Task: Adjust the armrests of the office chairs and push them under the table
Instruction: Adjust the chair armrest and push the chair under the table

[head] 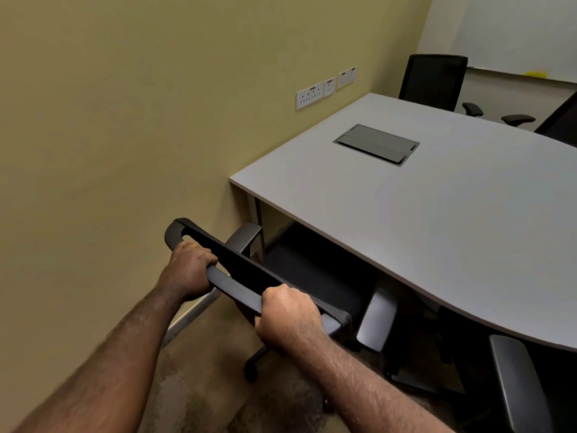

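Observation:
A black office chair (299,270) with a grey frame stands at the near corner of the light grey table (437,220), its seat partly under the tabletop. My left hand (189,265) grips the left part of the backrest's top rail (232,287). My right hand (288,315) grips the same rail further right. The chair's left armrest (245,237) sits close to the table leg (259,226). Its right armrest (376,321) lies just below the table's edge.
A yellow wall (125,120) runs close along the left, with sockets (309,95) above the table. A second chair's armrest (515,379) shows at the lower right. Two more black chairs (432,81) stand at the table's far side. A cable hatch (376,144) is set in the tabletop.

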Demonstrator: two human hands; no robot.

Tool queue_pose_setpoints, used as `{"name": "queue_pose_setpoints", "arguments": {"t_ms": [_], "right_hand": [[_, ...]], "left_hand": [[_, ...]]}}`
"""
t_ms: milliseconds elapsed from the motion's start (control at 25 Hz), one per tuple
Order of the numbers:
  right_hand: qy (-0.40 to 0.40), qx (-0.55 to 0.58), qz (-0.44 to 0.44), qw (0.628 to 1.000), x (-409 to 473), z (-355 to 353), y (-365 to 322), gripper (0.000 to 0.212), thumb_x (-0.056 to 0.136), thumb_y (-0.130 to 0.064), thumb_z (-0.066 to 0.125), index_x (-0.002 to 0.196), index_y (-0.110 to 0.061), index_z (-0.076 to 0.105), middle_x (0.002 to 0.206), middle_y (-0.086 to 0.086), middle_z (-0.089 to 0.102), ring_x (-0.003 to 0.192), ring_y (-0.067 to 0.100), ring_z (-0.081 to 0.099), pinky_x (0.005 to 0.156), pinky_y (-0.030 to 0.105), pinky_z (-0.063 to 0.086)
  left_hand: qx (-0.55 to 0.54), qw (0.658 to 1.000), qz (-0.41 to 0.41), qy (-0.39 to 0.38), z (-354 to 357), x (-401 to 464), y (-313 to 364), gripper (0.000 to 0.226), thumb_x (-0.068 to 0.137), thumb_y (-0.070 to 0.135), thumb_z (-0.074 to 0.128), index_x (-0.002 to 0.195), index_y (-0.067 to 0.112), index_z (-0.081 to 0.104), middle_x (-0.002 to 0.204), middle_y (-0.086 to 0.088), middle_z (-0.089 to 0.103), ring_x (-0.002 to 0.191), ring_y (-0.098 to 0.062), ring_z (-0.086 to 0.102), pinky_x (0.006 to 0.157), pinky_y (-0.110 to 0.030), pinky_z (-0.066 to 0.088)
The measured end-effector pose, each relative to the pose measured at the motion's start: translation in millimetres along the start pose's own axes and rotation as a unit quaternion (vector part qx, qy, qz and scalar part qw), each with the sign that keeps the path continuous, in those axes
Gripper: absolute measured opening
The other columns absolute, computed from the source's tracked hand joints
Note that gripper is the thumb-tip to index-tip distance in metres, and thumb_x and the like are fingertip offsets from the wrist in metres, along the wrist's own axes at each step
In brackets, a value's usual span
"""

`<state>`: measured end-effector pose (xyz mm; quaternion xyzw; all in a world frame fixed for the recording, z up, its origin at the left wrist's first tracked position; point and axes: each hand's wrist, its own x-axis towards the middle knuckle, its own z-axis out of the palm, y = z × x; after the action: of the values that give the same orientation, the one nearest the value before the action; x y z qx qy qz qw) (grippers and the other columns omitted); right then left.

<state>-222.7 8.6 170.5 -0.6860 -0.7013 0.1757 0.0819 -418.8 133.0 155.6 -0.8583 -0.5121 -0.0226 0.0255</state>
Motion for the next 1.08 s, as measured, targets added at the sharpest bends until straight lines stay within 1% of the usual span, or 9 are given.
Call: {"name": "queue_pose_setpoints", "arguments": {"t_ms": [120,200,280,440,560,680,760,880,1080], "right_hand": [[0.015,0.003,0.006,1.000,21,-6,14,0.015,0.076,-0.032,0.060,0.079,-0.023,0.049,0.064,-0.004,0.046,0.057,0.017,0.048,0.044,0.027,0.034],[0.027,0.002,0.011,1.000,35,-10,24,0.016,0.075,-0.034,0.060,0.080,-0.023,0.050,0.063,-0.005,0.044,0.058,0.018,0.047,0.043,0.026,0.031],[0.029,0.003,0.015,0.999,50,-15,34,0.017,0.075,-0.035,0.060,0.081,-0.023,0.051,0.064,-0.006,0.044,0.057,0.017,0.046,0.044,0.026,0.031],[0.020,-0.010,0.022,1.000,77,-26,47,0.018,0.076,-0.037,0.061,0.082,-0.023,0.052,0.068,-0.005,0.048,0.060,0.017,0.048,0.049,0.029,0.039],[0.021,-0.019,0.038,0.999,96,-32,49,0.018,0.075,-0.036,0.062,0.085,-0.022,0.056,0.071,-0.003,0.054,0.063,0.018,0.054,0.054,0.032,0.047],[0.018,-0.019,0.055,0.998,117,-36,49,0.015,0.075,-0.034,0.062,0.081,-0.023,0.054,0.071,-0.003,0.055,0.064,0.018,0.056,0.057,0.034,0.053],[0.018,-0.024,0.065,0.997,129,-38,51,0.013,0.075,-0.034,0.060,0.079,-0.024,0.054,0.069,-0.003,0.055,0.063,0.018,0.056,0.056,0.033,0.052],[0.024,-0.029,0.068,0.997,148,-41,55,0.011,0.073,-0.034,0.057,0.075,-0.024,0.055,0.067,-0.004,0.054,0.060,0.018,0.055,0.053,0.032,0.050],[0.032,-0.039,0.062,0.997,177,-46,58,0.011,0.071,-0.033,0.056,0.071,-0.022,0.052,0.063,-0.004,0.051,0.054,0.016,0.048,0.049,0.028,0.039]], "left_hand": [[-0.001,1.000,-0.007,0.002,1,23,2,0.029,0.063,0.012,0.064,0.058,0.031,0.043,0.061,0.013,0.038,0.074,-0.018,0.042,0.084,-0.034,0.030],[-0.001,1.000,-0.015,-0.005,1,40,3,0.026,0.065,0.011,0.062,0.062,0.030,0.045,0.065,0.012,0.040,0.078,-0.018,0.044,0.088,-0.034,0.029],[0.000,1.000,-0.021,-0.008,3,57,4,0.022,0.067,0.013,0.061,0.066,0.030,0.048,0.069,0.011,0.043,0.084,-0.019,0.048,0.091,-0.034,0.027],[-0.005,1.000,-0.019,-0.005,6,87,4,0.023,0.068,0.012,0.060,0.067,0.030,0.047,0.070,0.011,0.043,0.086,-0.019,0.049,0.092,-0.034,0.025],[-0.026,1.000,-0.012,0.006,10,111,-2,0.025,0.067,0.009,0.061,0.066,0.031,0.047,0.069,0.012,0.042,0.085,-0.019,0.048,0.092,-0.036,0.024],[-0.038,0.999,0.001,0.003,13,138,-12,0.024,0.066,0.010,0.061,0.069,0.031,0.050,0.071,0.012,0.045,0.083,-0.016,0.043,0.093,-0.037,0.024],[-0.036,0.999,0.008,-0.005,16,154,-17,0.020,0.066,0.012,0.061,0.071,0.030,0.055,0.072,0.012,0.045,0.082,-0.014,0.037,0.093,-0.036,0.022],[-0.035,0.999,0.018,-0.005,20,177,-24,0.018,0.064,0.012,0.060,0.073,0.028,0.058,0.071,0.012,0.044,0.080,-0.013,0.035,0.090,-0.033,0.019],[-0.035,0.999,0.031,-0.001,24,207,-35,0.023,0.063,0.010,0.058,0.069,0.030,0.050,0.066,0.014,0.038,0.077,-0.013,0.032,0.093,-0.033,0.020]]}}
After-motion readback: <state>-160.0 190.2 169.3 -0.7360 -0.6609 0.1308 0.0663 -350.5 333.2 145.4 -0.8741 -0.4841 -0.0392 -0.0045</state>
